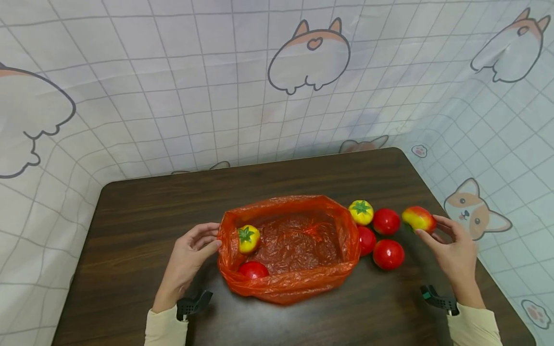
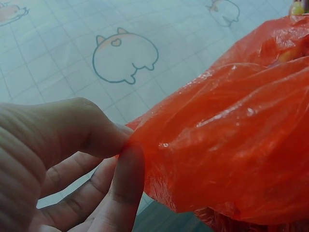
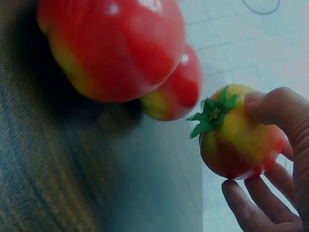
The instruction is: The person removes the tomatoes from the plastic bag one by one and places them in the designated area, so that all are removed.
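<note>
An orange-red plastic bag (image 1: 285,288) lies with its mouth spread wide on the table. My left hand (image 1: 190,252) pinches the bag's left rim between thumb and forefinger, as the left wrist view shows up close. Inside the bag, at its left end, are a yellow tomato (image 1: 249,239) with a green leafy top and a red tomato (image 1: 254,270). To the right of the bag, my right hand (image 1: 456,245) holds a yellow-and-red tomato (image 3: 241,140) between thumb and fingers, its green top facing away from the palm.
Between the bag and my right hand sit a yellow tomato (image 1: 361,212) and three red tomatoes (image 1: 388,254), some close against the bag's right side. The dark wooden table (image 1: 143,216) meets a grid-patterned cloth wall (image 1: 173,96) at the back and right.
</note>
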### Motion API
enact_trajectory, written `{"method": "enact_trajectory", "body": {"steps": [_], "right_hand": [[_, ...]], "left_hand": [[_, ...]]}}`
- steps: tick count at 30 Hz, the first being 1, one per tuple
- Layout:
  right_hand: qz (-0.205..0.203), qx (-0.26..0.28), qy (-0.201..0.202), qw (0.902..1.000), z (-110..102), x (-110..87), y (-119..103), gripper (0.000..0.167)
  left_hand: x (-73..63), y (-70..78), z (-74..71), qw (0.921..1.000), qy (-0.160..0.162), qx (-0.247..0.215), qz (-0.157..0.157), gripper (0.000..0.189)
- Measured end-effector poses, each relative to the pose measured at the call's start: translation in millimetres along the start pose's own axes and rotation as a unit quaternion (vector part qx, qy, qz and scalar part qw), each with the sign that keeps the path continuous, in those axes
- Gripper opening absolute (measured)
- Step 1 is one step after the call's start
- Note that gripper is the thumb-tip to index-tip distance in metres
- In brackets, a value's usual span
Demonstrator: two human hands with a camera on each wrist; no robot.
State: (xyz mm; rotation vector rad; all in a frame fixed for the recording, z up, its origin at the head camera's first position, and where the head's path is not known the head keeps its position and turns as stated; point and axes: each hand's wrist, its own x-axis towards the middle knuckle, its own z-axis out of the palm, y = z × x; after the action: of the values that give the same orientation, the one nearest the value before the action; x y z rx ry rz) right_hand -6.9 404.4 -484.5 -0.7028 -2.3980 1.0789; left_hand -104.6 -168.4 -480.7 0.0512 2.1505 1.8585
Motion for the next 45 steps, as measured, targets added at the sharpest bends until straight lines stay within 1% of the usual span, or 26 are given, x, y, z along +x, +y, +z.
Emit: {"method": "enact_trajectory", "body": {"steps": [3,10,12,16,18,22,26,29,33,38,40,45], "right_hand": [[0.006,-0.006,-0.005,0.9999,0.5,-0.1,3.1,0.055],[0.021,0.001,-0.034,0.9992,-1.0,-0.3,12.6,0.058],[0.021,-0.002,-0.032,0.9992,-0.6,0.0,14.9,0.058],[0.016,-0.018,-0.027,0.9994,1.9,0.5,19.7,0.058],[0.009,-0.036,-0.026,0.999,3.5,0.2,21.2,0.059],[-0.001,-0.058,-0.031,0.9978,6.2,-0.5,24.6,0.06],[-0.001,-0.06,-0.022,0.998,8.0,-2.2,23.8,0.059],[0.006,-0.059,-0.015,0.9982,8.1,-3.9,21.8,0.055],[0.034,-0.056,-0.005,0.9979,7.1,-5.5,19.4,0.048],[0.069,-0.061,0.011,0.9957,4.7,-6.0,14.7,0.046],[0.067,-0.055,0.019,0.9961,3.9,-5.8,13.4,0.045],[0.048,-0.018,0.044,0.9977,2.4,-4.6,12.5,0.039]], "left_hand": [[0.4,0.0,0.1,1.0,0.002,0.004,-0.001,0.049],[0.8,0.6,0.6,1.0,0.001,0.008,-0.003,0.048],[1.0,0.8,0.5,1.0,0.0,0.007,-0.002,0.048],[1.7,1.2,0.2,1.0,-0.001,0.006,-0.003,0.049],[1.9,1.2,0.1,1.0,-0.001,0.006,-0.003,0.049],[1.8,0.7,0.1,0.9999,0.001,0.008,-0.006,0.049],[1.4,0.1,-0.5,1.0,0.001,0.006,-0.005,0.049],[1.2,-0.3,-0.8,1.0,0.0,0.002,-0.003,0.048],[0.7,-0.4,-0.7,1.0,0.001,0.001,-0.003,0.048],[0.2,-0.4,-0.3,1.0,0.0,-0.001,-0.004,0.048],[0.3,-0.5,0.0,1.0,0.0,-0.002,-0.004,0.048],[1.2,-1.2,0.7,1.0,0.001,0.001,-0.006,0.048]]}}
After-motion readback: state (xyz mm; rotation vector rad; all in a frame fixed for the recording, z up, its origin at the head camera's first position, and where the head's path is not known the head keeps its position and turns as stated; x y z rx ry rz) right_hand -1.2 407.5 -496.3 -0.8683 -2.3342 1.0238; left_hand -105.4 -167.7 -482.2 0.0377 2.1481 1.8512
